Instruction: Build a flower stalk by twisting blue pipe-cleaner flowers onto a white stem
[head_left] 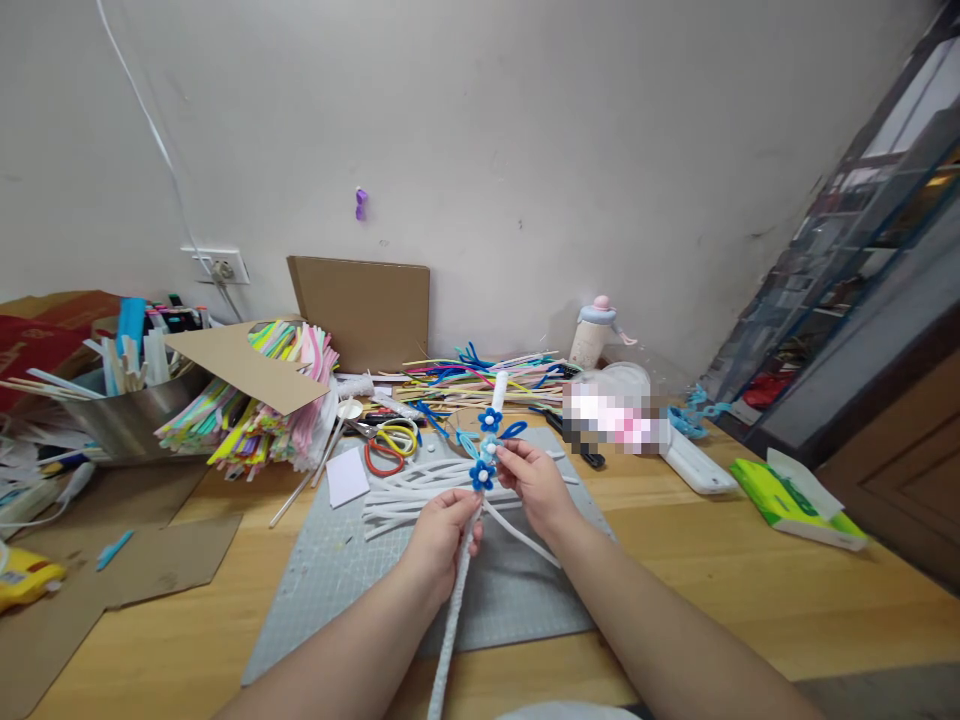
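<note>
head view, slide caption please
Left grip on a white stem, right grip at a light blue flower between dark blue flowers, above a grey cutting mat.

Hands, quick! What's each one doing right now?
Left hand: closed, holding the white stem.
Right hand: closed, pinching the light-blue flower.

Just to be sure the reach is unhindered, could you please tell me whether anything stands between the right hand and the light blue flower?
Nothing visible does: the right hand touches the light blue flower directly, while the left hand grips the white stem below it.
</note>
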